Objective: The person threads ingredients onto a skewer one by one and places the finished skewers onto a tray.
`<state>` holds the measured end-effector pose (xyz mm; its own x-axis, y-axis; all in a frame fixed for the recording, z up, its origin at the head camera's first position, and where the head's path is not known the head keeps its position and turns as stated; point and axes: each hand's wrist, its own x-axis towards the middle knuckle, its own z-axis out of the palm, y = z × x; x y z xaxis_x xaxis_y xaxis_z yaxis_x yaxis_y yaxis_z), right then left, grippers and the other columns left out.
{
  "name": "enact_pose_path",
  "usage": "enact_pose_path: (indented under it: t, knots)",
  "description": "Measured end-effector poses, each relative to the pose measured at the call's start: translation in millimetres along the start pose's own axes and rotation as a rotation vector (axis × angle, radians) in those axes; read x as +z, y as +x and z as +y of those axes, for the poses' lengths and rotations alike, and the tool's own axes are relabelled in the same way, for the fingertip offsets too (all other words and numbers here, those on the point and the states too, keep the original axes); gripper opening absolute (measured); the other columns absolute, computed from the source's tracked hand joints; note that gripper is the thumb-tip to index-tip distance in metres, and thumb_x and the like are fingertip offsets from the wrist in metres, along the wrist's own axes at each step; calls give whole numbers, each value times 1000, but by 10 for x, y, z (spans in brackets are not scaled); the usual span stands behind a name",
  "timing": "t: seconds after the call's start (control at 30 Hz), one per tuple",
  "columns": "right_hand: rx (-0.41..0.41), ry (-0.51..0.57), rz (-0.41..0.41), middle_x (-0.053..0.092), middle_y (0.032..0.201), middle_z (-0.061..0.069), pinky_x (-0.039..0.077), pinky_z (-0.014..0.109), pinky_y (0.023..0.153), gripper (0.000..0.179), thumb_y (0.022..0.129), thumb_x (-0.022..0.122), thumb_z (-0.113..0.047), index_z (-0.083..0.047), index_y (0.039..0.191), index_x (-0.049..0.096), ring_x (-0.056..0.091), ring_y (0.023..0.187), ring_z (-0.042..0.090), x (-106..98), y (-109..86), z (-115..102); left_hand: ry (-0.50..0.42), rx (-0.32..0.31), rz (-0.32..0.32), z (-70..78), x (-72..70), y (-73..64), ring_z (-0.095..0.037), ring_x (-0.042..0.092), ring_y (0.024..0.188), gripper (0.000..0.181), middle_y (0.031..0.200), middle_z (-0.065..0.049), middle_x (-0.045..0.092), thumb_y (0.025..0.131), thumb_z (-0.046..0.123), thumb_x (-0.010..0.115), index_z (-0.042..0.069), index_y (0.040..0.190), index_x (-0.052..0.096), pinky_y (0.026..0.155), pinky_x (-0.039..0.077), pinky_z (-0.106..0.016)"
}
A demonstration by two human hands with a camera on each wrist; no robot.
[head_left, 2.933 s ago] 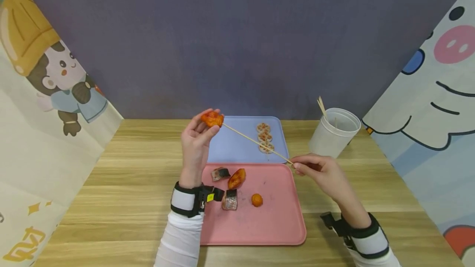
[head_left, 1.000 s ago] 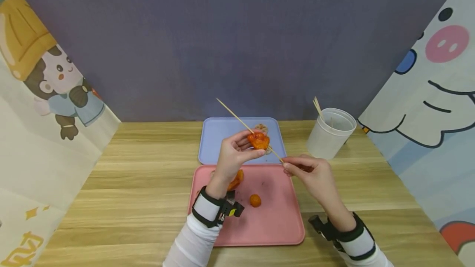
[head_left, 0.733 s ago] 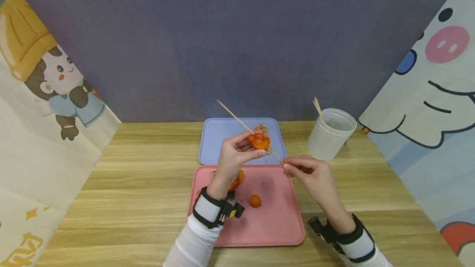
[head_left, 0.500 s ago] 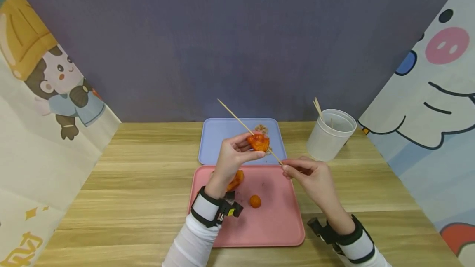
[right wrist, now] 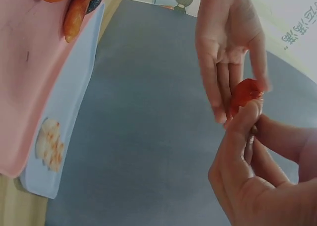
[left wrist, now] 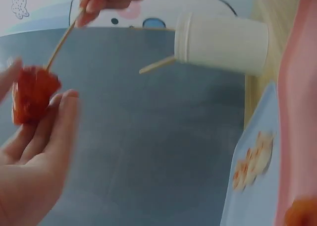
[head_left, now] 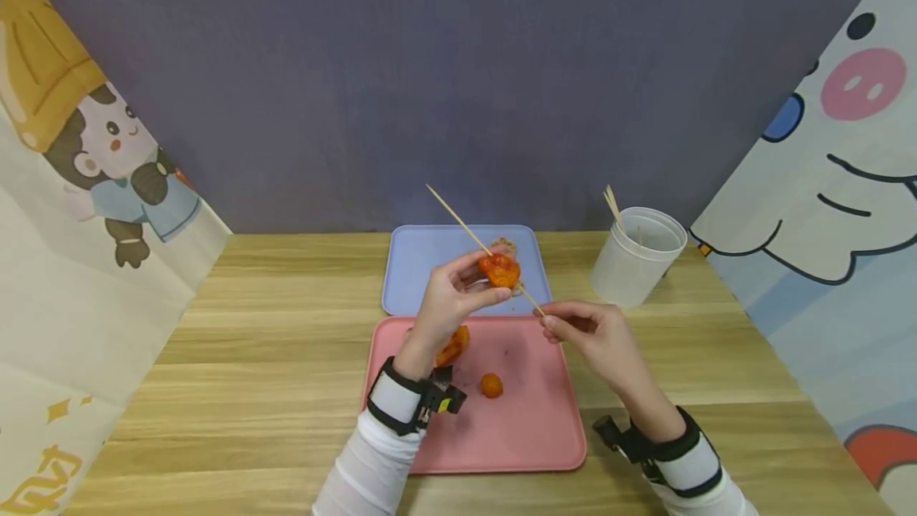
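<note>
In the head view a bamboo skewer [head_left: 458, 217] runs slantwise through an orange-red glazed meat piece [head_left: 500, 271], its bare tip standing out at upper left. My left hand [head_left: 447, 301] holds the meat piece between thumb and fingers. Close to the skewer's lower end, my right hand [head_left: 591, 337] pinches the stick with thumb and fingertips. The left wrist view shows the meat piece [left wrist: 32, 97] against the fingers, with the skewer [left wrist: 64, 42] leading up to the right hand. From the right wrist the meat piece [right wrist: 246, 91] is partly hidden behind the right fingers.
Beneath the hands lies a pink tray [head_left: 530, 428] with an orange ball [head_left: 491, 385] and another glazed piece [head_left: 453, 347]. Behind it, a blue tray [head_left: 415, 269] bears lotus root slices [left wrist: 255, 159]. A white cup [head_left: 630, 269] with several skewers [head_left: 613, 205] stands right.
Since the earliest frame, the meat piece has slid from the skewer's tip down along it, the left hand moving right with it. Over the last half second the hands have barely moved.
</note>
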<state>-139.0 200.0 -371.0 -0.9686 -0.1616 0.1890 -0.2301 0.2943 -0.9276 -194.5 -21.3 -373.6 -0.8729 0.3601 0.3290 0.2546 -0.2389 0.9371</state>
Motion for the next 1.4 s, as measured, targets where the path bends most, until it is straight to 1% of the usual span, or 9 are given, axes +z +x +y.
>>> enact_pose_path:
  t: [0.1, 0.3, 0.4, 0.5, 0.6, 0.7, 0.97, 1.17, 1.4]
  knots:
    - [-6, 56, 8, 72, 94, 14, 58, 27, 67, 24, 88, 63, -3, 14, 106, 65, 69, 74, 9, -49, 8, 39, 226, 4, -31, 16, -83, -11, -20, 60, 111, 54, 125, -9, 62, 80, 11, 76, 11, 130, 57, 97, 48, -39]
    - [-6, 91, 43, 71, 89, -14, 57, 25, 67, 28, 89, 61, 1, 20, 109, 60, 69, 75, 7, -222, -17, 124, 900, -112, -37, -43, -221, -55, -24, 61, 103, 43, 112, -8, 67, 78, 23, 76, 9, 117, 66, 88, 50, -39]
    - [1, 99, 72, 71, 89, -14, 57, 24, 67, 30, 89, 61, 1, 22, 110, 58, 69, 75, 6, -301, -41, 149, 1081, -190, -85, -102, -218, -67, -28, 61, 99, 37, 106, -12, 67, 78, 17, 74, 3, 111, 68, 86, 50, -39]
    - [19, 84, 105, 71, 88, -14, 57, 23, 67, 31, 89, 62, -1, 22, 110, 58, 68, 74, 4, -361, -70, 172, 1211, -217, -134, -150, -197, -94, -30, 60, 90, 26, 94, -14, 65, 74, 12, 72, 0, 97, 71, 78, 51, -37]
    - [33, 74, 128, 72, 88, -13, 56, 21, 66, 32, 89, 63, -2, 22, 110, 58, 68, 74, 4, -415, -99, 206, 1276, -230, -167, -205, -188, -132, -27, 54, 75, 11, 77, -11, 58, 71, 8, 73, 0, 74, 67, 66, 47, -33]
    - [45, 53, 146, 72, 89, -13, 56, 22, 67, 32, 89, 63, -4, 20, 109, 59, 68, 74, 3, -475, -131, 235, 1304, -249, -182, -253, -184, -162, -23, 47, 67, 18, 67, -7, 48, 69, 6, 73, 4, 61, 57, 60, 39, -30]
    - [66, 74, 189, 72, 88, -14, 56, 20, 66, 27, 88, 65, -5, 13, 107, 65, 68, 74, 3, -607, -188, 285, 1371, -323, -214, -318, -150, -201, -25, 51, 74, 6, 77, -12, 57, 74, 5, 70, 2, 75, 66, 68, 46, -35]
    - [106, 1, 202, 70, 87, -18, 56, 20, 66, 31, 88, 65, -9, 14, 110, 63, 68, 74, 2, -651, -190, 277, 1402, -379, -242, -344, -143, -202, -27, 54, 77, 6, 83, -14, 61, 74, 4, 71, 4, 79, 68, 70, 48, -35]
    - [135, -47, 199, 70, 89, -18, 56, 20, 67, 36, 89, 66, -14, 12, 113, 63, 68, 76, 3, -656, -176, 278, 1329, -482, -237, -359, -153, -195, -22, 53, 70, 7, 80, -11, 61, 78, 5, 69, 6, 75, 63, 53, 45, -31]
